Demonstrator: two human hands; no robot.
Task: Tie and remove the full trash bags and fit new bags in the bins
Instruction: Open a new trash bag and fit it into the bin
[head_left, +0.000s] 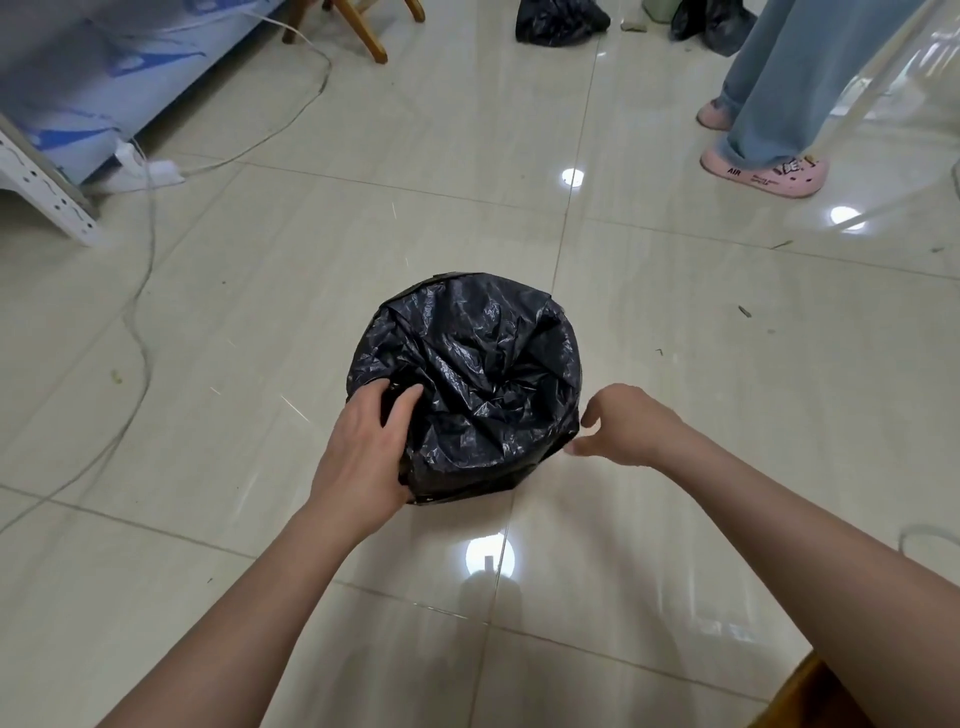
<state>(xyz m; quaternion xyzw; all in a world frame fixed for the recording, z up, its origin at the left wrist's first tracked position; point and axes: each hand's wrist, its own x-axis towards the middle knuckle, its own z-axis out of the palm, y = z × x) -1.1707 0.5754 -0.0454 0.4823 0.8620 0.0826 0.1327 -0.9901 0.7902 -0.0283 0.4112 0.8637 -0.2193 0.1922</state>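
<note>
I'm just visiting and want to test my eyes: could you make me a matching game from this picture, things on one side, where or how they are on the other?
Things:
1. left hand
2. right hand
3. white power strip
4. pink slippers

Places or states:
A. on the floor beside the blue bed base, far left
B. pinching the black bag's right edge
C. on another person's feet, upper right
D. on the near left rim of the black bag, thumb inside

Pairs: 1-D, 2-B, 3-A, 4-C
</note>
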